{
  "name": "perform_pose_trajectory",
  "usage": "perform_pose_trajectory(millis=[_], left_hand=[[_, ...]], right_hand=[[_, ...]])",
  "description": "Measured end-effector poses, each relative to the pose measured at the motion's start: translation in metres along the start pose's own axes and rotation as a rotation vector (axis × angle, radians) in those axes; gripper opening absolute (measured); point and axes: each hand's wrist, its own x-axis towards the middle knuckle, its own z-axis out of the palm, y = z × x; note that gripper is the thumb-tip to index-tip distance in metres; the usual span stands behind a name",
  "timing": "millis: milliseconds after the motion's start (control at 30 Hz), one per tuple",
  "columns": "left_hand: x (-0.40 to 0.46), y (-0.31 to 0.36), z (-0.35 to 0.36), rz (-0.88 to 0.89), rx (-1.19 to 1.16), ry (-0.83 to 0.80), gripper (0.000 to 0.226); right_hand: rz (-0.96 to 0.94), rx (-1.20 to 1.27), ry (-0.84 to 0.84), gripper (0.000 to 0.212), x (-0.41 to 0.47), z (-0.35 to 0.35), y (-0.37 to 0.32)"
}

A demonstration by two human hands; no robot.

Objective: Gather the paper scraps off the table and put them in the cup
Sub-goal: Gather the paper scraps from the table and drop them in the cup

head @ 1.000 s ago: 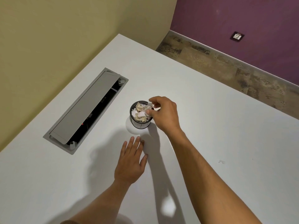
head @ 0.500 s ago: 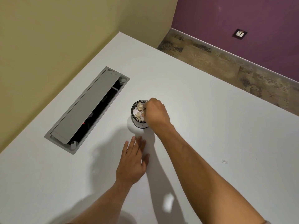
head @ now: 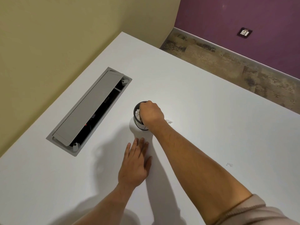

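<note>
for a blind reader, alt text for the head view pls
A person's right hand pushes paper scraps down into a dark cup on a white table, while the left hand rests flat nearby. One scrap lies beside the cup.

Lighting: moderate, warm indoor light, even across the white table [head: 211, 98]; no hard glare.
Source: overhead, behind the viewer, judging by shadows thrown toward 11 and 12 o'clock.
Shadows: soft-edged, several overlapping. A grey band runs under the right forearm toward 6 o'clock; a fainter patch spreads at 9 o'clock of the left hand [head: 135, 164]; a pale halo rings the base of the cup [head: 138, 122].
Dim zones: yellow wall [head: 48, 38] darkens toward the top edge; the purple wall [head: 243, 17] is murky.
Distortion: wide-angle; table edges splay outward, forearms swell at the bottom edge.
Sharpness: fair in the centre; slight softness and compression smear on the floor [head: 243, 69] and at the corners.
</note>
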Motion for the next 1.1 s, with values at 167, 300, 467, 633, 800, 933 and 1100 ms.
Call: perform_pose_trajectory(millis=[167,300,467,633,800,933,1100], left_hand=[[0.001,0.001,-0.002,0.000,0.019,-0.003,0.062],[0.001,0.002,-0.004,0.007,0.048,-0.020,0.061],[0.001,0.003,-0.006,0.005,0.060,-0.023,0.061],[0.000,0.002,-0.004,-0.005,0.027,-0.022,0.062],[0.000,0.003,-0.004,0.000,0.015,0.010,0.061],[0.000,0.003,-0.004,0.006,0.012,0.016,0.060],[-0.001,0.003,-0.003,-0.001,0.032,-0.004,0.060]], right_hand=[[0.006,0.016,-0.023,0.028,-0.007,-0.005,0.003],[-0.046,-0.016,0.023,0.024,-0.015,-0.018,0.002],[-0.029,-0.003,0.101,0.018,-0.014,-0.031,0.001],[0.015,0.244,-0.034,0.022,-0.005,-0.031,0.000],[0.053,0.396,-0.124,0.024,0.006,-0.023,0.002],[0.071,0.277,-0.170,0.008,0.011,-0.009,0.002],[0.040,0.139,-0.155,0.008,0.015,-0.002,-0.002]])
